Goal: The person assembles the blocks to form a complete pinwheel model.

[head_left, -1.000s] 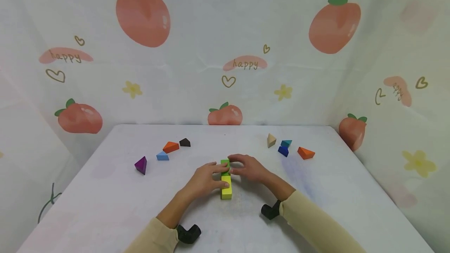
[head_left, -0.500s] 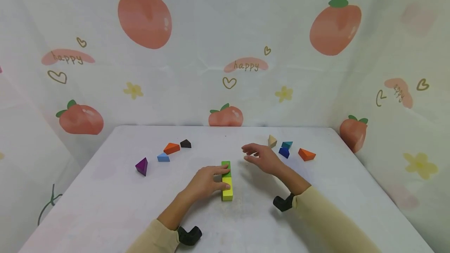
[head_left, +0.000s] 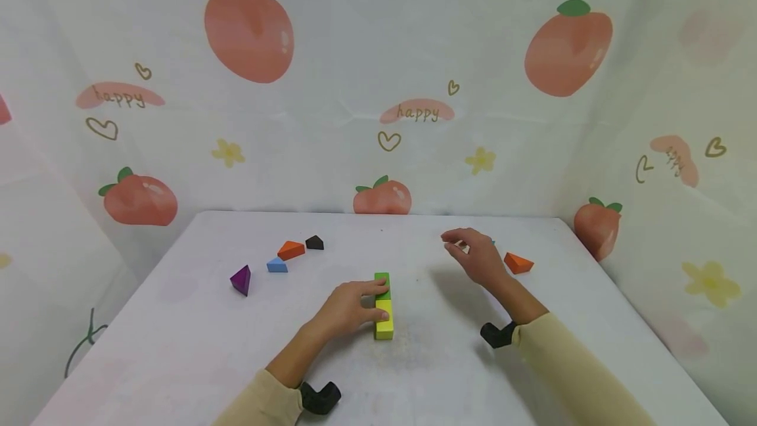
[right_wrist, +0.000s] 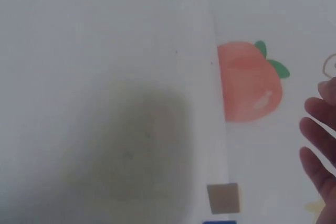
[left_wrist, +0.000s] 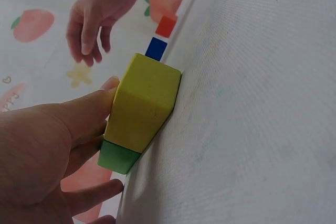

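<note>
A yellow block (head_left: 384, 329) and a green block (head_left: 381, 276) lie end to end in a line on the table. My left hand (head_left: 345, 306) rests on them from the left, the thumb on the yellow block and a finger over the green one. In the left wrist view, the thumb lies against the yellow block (left_wrist: 144, 98) while other fingers reach out straight. Over the right side, my right hand (head_left: 478, 260) hovers with loosely bent fingers and holds nothing. It largely covers the beige and blue pieces; the right wrist view shows the beige block (right_wrist: 224, 198) below the fingers.
At the back left lie a purple piece (head_left: 241, 281), a light blue triangle (head_left: 276, 265), an orange piece (head_left: 291, 251) and a black piece (head_left: 315, 242). Another orange piece (head_left: 518, 263) lies right of my right hand. A patterned cloth hangs behind the table (head_left: 177, 321).
My right hand has left the green block and moved right and back, over the pieces on the right. My left hand has stayed on the yellow and green blocks.
</note>
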`<state>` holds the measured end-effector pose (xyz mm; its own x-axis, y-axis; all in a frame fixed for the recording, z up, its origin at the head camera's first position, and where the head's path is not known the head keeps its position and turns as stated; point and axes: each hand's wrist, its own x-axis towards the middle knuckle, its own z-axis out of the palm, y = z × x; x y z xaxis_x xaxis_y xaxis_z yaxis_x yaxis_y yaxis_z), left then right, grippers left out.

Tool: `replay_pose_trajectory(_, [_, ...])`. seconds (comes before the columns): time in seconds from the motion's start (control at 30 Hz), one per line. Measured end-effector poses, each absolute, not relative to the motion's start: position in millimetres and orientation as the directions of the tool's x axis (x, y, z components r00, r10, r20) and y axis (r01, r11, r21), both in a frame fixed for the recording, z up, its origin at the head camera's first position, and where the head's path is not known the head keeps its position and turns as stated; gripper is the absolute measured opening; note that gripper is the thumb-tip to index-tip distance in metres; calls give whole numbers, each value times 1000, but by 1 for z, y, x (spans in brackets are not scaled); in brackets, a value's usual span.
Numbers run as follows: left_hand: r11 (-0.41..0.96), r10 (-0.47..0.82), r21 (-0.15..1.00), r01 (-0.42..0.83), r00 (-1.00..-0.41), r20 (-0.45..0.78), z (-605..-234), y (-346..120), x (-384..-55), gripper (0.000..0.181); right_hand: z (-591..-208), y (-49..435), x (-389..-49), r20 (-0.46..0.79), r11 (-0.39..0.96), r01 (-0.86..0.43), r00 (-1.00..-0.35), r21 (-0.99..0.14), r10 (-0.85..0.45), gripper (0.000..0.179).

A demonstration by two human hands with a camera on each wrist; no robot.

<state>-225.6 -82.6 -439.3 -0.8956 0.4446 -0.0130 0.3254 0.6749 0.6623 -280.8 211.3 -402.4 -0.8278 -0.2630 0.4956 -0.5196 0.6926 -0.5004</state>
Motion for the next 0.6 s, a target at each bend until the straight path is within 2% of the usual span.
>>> replay_pose_trajectory(0.1, [673, 447, 663, 327, -895, -12, -439, -82, -225, 58, -405, 219, -283, 541, 720, -517, -808, -463, -232, 17])
replay_pose_trajectory(0.23, [672, 446, 664, 329, -895, -8, -439, -83, -225, 59, -412, 230, -288, 547, 766, -476, -813, -431, -198, 17])
replay_pose_trajectory(0.6, [681, 437, 658, 323, -899, -11, -440, -82, -225, 58, -425, 255, -293, 431, 830, -357, -888, -429, -159, 20])
